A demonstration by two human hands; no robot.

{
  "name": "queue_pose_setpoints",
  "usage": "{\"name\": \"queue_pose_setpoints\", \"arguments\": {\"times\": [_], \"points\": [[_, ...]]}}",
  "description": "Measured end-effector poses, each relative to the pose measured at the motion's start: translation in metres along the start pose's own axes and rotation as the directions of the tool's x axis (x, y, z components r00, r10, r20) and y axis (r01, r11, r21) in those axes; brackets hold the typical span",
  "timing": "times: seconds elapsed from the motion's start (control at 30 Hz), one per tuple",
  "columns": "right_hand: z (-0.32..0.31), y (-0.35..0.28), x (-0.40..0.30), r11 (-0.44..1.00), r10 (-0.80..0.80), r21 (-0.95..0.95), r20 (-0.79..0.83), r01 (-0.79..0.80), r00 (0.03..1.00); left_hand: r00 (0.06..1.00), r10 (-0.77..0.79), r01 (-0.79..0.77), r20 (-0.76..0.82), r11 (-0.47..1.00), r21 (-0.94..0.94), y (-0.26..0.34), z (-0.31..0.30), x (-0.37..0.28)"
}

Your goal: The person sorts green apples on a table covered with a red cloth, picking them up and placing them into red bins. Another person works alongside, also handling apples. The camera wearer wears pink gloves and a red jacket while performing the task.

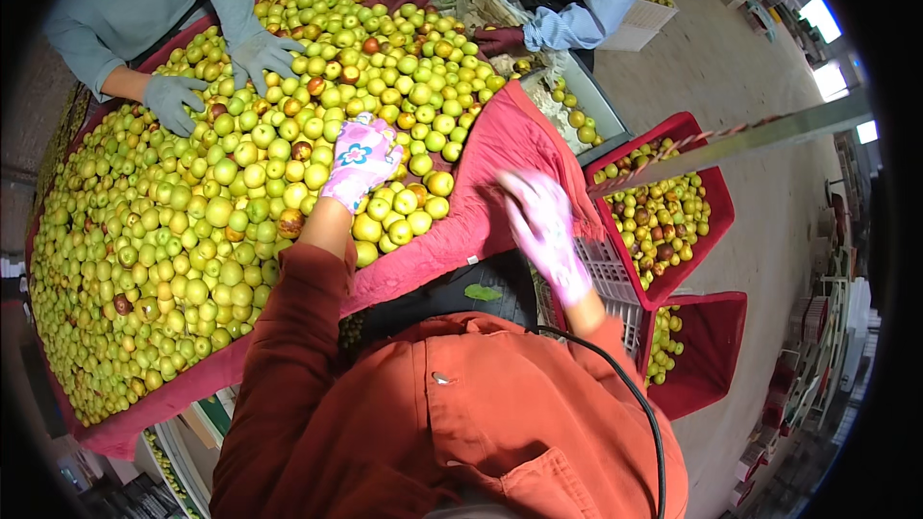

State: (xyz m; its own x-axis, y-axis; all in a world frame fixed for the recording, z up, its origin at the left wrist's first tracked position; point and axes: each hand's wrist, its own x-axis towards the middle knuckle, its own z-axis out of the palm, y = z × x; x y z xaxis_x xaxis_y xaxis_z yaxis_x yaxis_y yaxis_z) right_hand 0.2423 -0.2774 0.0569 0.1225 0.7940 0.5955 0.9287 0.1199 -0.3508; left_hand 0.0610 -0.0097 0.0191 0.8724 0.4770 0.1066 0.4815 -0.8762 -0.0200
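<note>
A wide heap of round green-yellow fruit (216,213), which look like fresh jujubes, lies on a red cloth (404,270). Some are patched with brown. My left hand (364,158), in a pink flowered glove, rests palm down on the heap near its right side. Its fingers curl over the fruit, and what lies under them is hidden. Above the cloth's right-hand fold is my right hand (542,223), in a matching glove and blurred. Its thumb stands apart from the fingers, with no fruit visible between them.
Two people work across the heap, one with grey gloves (263,58), one with dark red gloves (499,40). At right stand two red-lined crates (710,209) (703,353) holding fruit. A metal bar (779,133) crosses above them. A grey tray (602,133) holds several fruit.
</note>
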Motion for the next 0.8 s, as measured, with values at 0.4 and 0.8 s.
{"name": "queue_pose_setpoints", "arguments": {"times": [0.4,0.8], "points": [[0.197,0.164,0.184,0.864,0.284,-0.502,0.548,0.038,0.787,0.996,-0.036,0.028,-0.082,0.995,-0.1,0.003,-0.002,-0.001],[0.176,0.167,0.164,0.92,0.332,0.103,0.309,-0.378,0.891,0.999,-0.027,0.022,-0.047,0.995,-0.094,0.006,-0.007,0.003]]}}
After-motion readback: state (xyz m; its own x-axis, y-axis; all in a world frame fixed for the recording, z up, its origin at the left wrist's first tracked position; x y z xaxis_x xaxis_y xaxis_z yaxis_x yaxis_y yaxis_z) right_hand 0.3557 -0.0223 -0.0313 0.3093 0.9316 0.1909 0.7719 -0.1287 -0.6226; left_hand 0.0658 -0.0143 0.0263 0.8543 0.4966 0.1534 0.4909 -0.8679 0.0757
